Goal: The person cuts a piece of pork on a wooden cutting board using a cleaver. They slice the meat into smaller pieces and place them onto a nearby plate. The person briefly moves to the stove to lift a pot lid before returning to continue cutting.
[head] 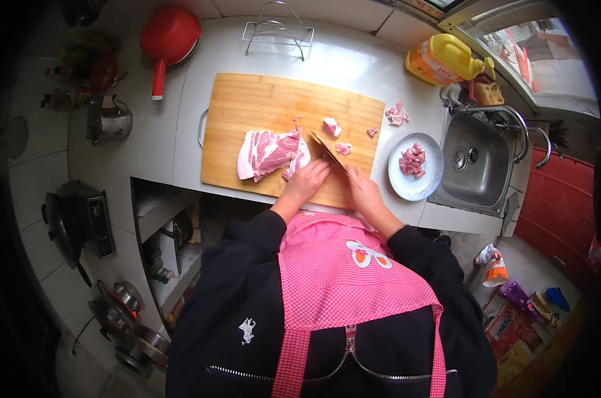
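Observation:
My right hand (366,193) grips the handle of a kitchen knife (330,151), its blade edge-on and slanting up to the left over a bamboo cutting board (260,99). Close against the blade's left side, my left hand (308,180) rests with bent fingers; whatever lies under the fingertips is hidden. A large slab of raw pork (270,151) with a fat edge lies left of the knife, partly beside my left wrist. Right of the blade are a pork chunk (331,127) and a smaller pork piece (344,149). Another scrap (372,132) sits near the board's right edge.
A plate (397,181) with cut meat stands between the board and a steel sink (484,184). Meat trimmings (397,114) lie on the counter. Behind are a wire rack (279,36), a red pan (168,37) and a yellow oil jug (442,59). A steel kettle (113,119) stands left.

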The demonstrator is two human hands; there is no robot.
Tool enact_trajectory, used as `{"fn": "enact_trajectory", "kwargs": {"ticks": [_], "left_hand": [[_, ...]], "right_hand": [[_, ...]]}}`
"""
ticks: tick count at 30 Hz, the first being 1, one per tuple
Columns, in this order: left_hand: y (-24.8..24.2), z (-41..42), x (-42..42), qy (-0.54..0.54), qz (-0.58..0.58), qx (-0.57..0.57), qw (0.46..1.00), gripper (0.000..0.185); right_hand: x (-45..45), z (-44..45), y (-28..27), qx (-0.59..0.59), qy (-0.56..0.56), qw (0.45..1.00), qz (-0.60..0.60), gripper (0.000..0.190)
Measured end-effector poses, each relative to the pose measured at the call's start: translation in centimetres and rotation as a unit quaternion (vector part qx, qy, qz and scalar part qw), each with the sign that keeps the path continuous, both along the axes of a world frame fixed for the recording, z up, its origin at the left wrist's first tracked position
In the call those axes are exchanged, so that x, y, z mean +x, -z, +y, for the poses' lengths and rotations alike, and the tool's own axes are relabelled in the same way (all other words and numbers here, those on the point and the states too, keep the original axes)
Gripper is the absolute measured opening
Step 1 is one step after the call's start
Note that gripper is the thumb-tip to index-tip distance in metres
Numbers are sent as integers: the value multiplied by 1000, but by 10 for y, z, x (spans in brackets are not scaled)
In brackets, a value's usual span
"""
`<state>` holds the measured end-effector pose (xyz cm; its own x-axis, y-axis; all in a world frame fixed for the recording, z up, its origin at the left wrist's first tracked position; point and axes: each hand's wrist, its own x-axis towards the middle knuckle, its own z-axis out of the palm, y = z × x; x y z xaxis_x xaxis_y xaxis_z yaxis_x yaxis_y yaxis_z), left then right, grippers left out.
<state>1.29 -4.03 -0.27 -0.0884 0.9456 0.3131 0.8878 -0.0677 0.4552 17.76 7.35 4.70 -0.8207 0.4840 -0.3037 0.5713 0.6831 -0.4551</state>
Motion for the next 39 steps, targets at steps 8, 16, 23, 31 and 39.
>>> {"fn": "enact_trajectory", "kwargs": {"ticks": [8, 16, 23, 31, 39], "left_hand": [[-21, -18, -4, -1, -10, -13, 1000, 29], [-8, 0, -4, -36, 27, -86, 995, 16], [-1, 3, -3, -45, 30, -66, 996, 4], [2, 3, -1, -66, 31, -88, 993, 5], [0, 1, 0, -67, 8, -66, 995, 9]], "right_hand": [[35, -14, -31, -36, 13, 999, -28, 52], [24, -16, -33, -36, -28, 995, -87, 45], [-11, -10, -17, -38, -31, 997, -54, 42], [-14, -9, -3, -26, -5, 1000, -11, 40], [62, -11, -18, -72, 23, 994, -73, 40]]}}
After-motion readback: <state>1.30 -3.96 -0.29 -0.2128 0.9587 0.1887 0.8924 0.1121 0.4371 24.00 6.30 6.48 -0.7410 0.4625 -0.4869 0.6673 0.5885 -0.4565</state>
